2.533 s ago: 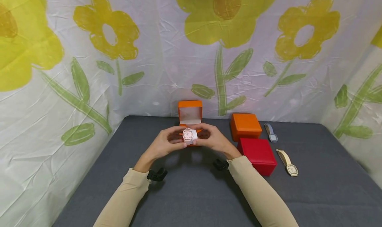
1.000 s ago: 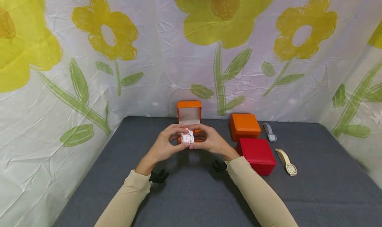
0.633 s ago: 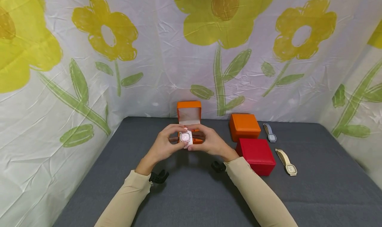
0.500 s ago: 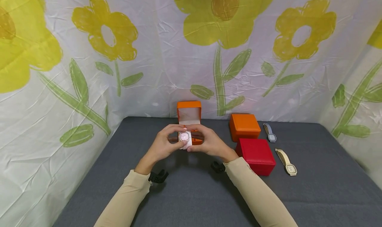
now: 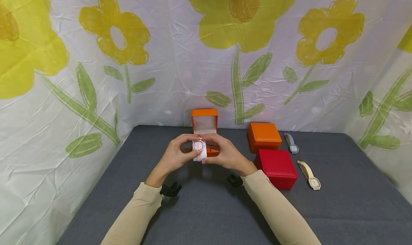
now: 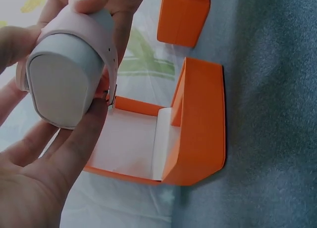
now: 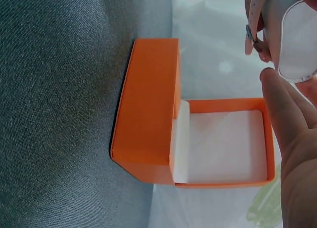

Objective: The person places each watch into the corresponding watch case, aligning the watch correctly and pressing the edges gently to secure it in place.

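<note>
Both hands hold a watch [image 5: 197,145] with a pale pink strap [image 6: 74,27] wrapped around a white watch cushion [image 6: 58,82]. My left hand [image 5: 173,155] grips from the left, its thumb on the lower edge of the watch face. From the right, my right hand [image 5: 227,152] holds the cushion between thumb below and fingers above. The strap's buckle end [image 7: 250,32] hangs off the cushion's side in the right wrist view. Right behind the hands stands an orange watch box [image 5: 204,112], lid up, showing a pale lining [image 7: 225,144].
To the right sit a closed orange box [image 5: 264,135] and a closed red box [image 5: 277,168], close beside the right forearm. Further right lie a blue-grey watch [image 5: 292,145] and a cream watch [image 5: 310,177]. A dark cloth [image 5: 206,209] covers the table; a flowered curtain hangs behind.
The watch and cushion have shifted slightly left and turned in the hands. The left thumb has moved up onto the watch's lower edge. Boxes and other watches stay put.
</note>
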`<state>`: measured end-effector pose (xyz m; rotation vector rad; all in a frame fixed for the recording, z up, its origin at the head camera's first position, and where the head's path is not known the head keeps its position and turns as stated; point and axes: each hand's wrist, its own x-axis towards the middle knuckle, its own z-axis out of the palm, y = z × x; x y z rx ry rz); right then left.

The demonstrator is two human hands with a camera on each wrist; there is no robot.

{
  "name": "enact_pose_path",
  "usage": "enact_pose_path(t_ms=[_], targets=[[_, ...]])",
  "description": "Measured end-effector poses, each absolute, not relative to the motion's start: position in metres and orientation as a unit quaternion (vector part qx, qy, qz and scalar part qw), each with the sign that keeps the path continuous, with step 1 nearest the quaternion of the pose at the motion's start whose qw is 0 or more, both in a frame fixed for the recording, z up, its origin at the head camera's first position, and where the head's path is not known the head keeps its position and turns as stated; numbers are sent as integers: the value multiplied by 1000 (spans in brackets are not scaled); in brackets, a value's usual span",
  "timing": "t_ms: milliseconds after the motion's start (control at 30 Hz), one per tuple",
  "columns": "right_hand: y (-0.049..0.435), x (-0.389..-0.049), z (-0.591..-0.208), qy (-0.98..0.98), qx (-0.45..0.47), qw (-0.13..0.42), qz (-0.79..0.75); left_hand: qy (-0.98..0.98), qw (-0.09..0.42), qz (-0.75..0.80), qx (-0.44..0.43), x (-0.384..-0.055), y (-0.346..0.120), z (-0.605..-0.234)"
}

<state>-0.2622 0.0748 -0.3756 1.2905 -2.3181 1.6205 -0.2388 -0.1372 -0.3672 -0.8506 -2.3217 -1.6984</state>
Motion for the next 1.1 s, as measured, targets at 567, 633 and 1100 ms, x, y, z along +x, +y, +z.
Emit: enact_pose_path(t_ms=[567, 633, 1100], targets=[[80, -290, -406, -741, 429, 8, 517, -768, 60, -568, -289, -239, -137, -371], [81, -288, -404, -746, 421, 0, 516, -767, 56, -569, -292, -240, -137, -371], [83, -268, -377, -763, 390, -28, 515, -811, 20, -515, -278, -259, -142, -396]])
